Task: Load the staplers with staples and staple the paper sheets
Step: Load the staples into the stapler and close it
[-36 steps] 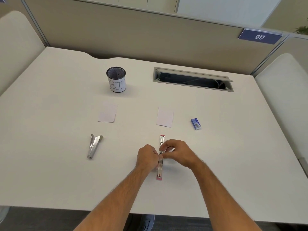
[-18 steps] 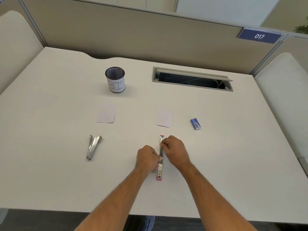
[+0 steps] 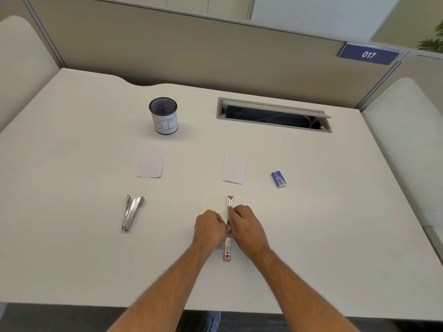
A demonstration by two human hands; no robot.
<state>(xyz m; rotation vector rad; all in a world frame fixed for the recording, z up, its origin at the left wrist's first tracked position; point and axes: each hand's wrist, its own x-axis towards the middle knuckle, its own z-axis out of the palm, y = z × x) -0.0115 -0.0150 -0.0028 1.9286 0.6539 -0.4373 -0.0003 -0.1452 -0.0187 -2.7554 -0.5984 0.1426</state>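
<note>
Both hands meet over the pink stapler point(image 3: 228, 248), which lies folded out flat on the desk point(image 3: 72, 259), running from near the front edge toward the back; the left hand point(image 3: 209, 227) has its fingers curled against the stapler's left side about midway along, and the right hand point(image 3: 244, 226) curls over it from the right, fingertips pinching the metal rail just behind the far pink tip; the near pink end sticks out toward the front edge, clear of both hands. Just behind the stapler lies a paper sheet point(image 3: 234, 168), apart from it; right of that sheet sits a small blue staple box point(image 3: 278, 179). Well to the left lies a silver stapler point(image 3: 131, 212), partly open, with a second paper sheet point(image 3: 152, 163) behind it. Further back stand a mesh cup point(image 3: 164, 115) and an open cable hatch point(image 3: 273, 115) near the rear edge.
</note>
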